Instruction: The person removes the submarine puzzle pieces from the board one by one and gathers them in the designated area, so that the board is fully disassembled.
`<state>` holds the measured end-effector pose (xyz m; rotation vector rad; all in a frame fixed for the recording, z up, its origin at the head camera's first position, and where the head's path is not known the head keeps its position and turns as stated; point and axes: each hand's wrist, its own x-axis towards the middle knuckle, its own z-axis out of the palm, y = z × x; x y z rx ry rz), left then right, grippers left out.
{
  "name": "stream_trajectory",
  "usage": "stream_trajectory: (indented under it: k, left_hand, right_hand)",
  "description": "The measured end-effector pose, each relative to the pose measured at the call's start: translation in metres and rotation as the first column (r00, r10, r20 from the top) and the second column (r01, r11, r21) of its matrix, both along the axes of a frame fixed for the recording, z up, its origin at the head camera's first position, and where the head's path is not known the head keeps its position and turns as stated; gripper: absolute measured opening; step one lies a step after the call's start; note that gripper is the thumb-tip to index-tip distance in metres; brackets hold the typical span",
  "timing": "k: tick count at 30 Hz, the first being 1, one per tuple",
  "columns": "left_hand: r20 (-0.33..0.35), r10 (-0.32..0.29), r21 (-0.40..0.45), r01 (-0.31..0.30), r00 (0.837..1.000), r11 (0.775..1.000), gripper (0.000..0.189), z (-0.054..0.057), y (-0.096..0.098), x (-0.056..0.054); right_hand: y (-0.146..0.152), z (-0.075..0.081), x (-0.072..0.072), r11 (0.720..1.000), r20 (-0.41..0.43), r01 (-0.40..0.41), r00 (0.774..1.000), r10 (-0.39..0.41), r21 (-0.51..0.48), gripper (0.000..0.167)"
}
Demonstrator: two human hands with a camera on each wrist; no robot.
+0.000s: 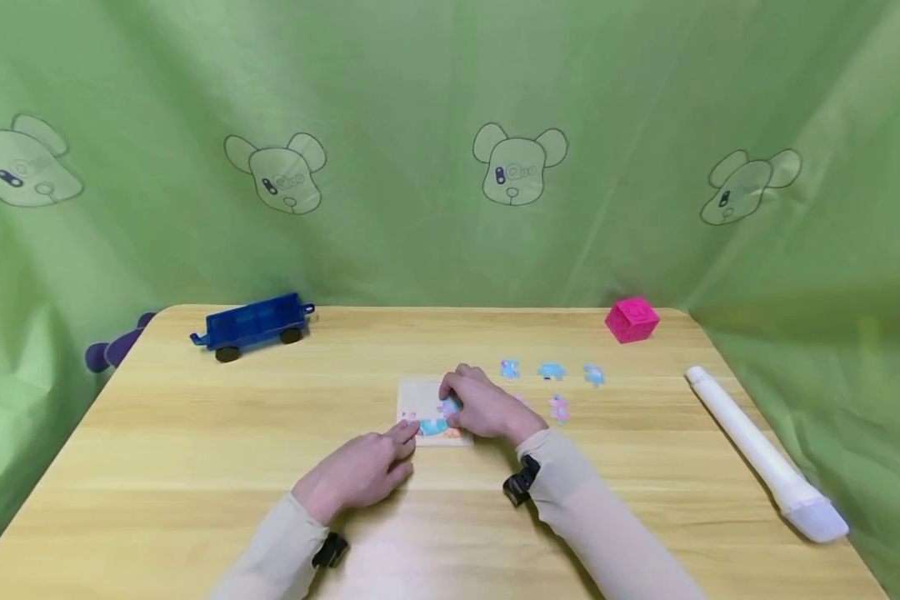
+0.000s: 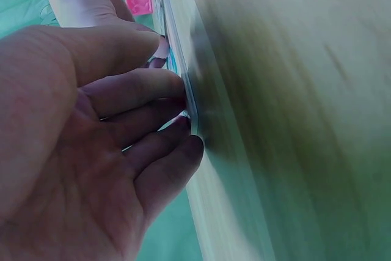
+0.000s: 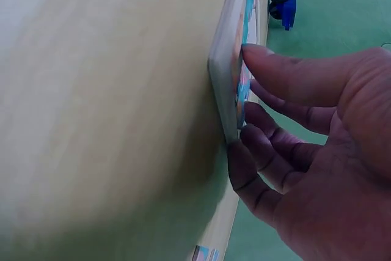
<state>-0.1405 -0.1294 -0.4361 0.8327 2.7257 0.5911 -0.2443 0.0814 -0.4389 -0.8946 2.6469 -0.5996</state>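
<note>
A small square puzzle board [image 1: 417,397] lies flat mid-table, partly filled with blue and pink pieces. My left hand [image 1: 397,442] rests on the table, and its fingertips [image 2: 183,99] touch the board's near left edge [image 2: 190,105]. My right hand [image 1: 456,398] lies over the board's right half. Its thumb [image 3: 263,58] presses on the pieces in the board [image 3: 227,77], and its other fingers sit against the board's edge. Several loose puzzle pieces [image 1: 551,372] lie on the table just right of the board.
A pink cube [image 1: 632,320] sits at the far right of the wooden table [image 1: 195,433], a blue toy wagon [image 1: 253,325] at the far left. A long white tube [image 1: 765,454] lies along the right edge. A purple object [image 1: 112,350] pokes out behind the left corner. Green cloth hangs behind.
</note>
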Motion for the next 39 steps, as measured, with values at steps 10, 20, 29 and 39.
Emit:
stream_trajectory:
  k: [10, 20, 29, 39]
  left_hand:
    - [-0.006, 0.007, -0.016, -0.007, 1.000, 1.000, 0.045, -0.001, 0.002, 0.001]
    - [0.014, 0.023, 0.009, -0.023, 1.000, 1.000, 0.044, -0.001, 0.006, 0.002]
    - [0.001, 0.028, 0.007, -0.028, 1.000, 1.000, 0.045, 0.000, 0.005, 0.003]
    - [0.013, 0.022, 0.027, -0.022, 1.000, 0.999, 0.045, 0.001, 0.004, 0.004]
  right_hand:
    - [0.001, 0.000, 0.005, 1.000, -0.028, 0.007, 1.000, -0.006, 0.023, 0.030]
    - [0.007, -0.002, 0.007, 0.999, -0.048, -0.011, 0.999, 0.009, -0.037, 0.027]
    - [0.008, 0.002, 0.003, 0.998, -0.035, -0.022, 0.999, 0.020, -0.060, 0.025]
    - [0.013, 0.007, 0.000, 0.978, 0.000, -0.044, 0.999, 0.046, -0.202, 0.015]
